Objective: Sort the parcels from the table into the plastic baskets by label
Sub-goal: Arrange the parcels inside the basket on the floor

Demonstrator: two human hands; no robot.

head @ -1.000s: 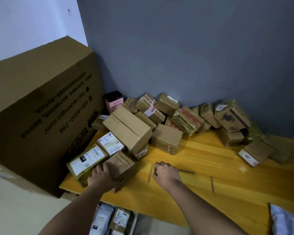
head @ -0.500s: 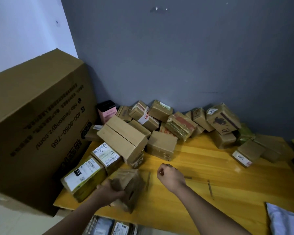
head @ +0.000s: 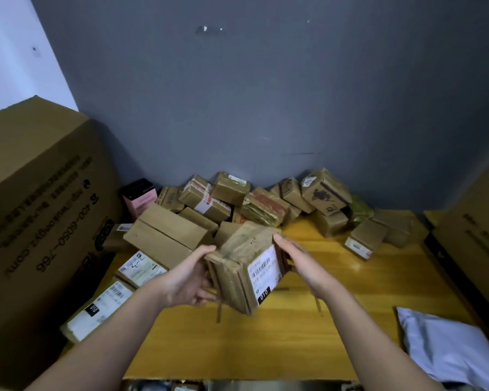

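Note:
A taped brown cardboard parcel (head: 242, 270) hangs tilted above the wooden table (head: 350, 292), its white label with a black "010" tag facing me. My left hand (head: 188, 280) grips its left side and underside. My right hand (head: 297, 256) holds its right edge, fingers wrapped over the top corner. Several more parcels (head: 263, 206) lie heaped along the grey wall at the back of the table. Two labelled parcels (head: 100, 309) sit at the table's left edge. The baskets are barely visible below the table's near edge.
A big cardboard box (head: 37, 221) stands at the left, another tall carton (head: 474, 249) at the right. A white plastic mailer (head: 446, 345) lies on the table's near right corner. Thin tape strips (head: 218, 313) lie on the bare wood.
My left hand lifted the parcel off the table and turned it label-up. My right hand, earlier a fist on the table, came up and took the parcel's right side. The view tilted up.

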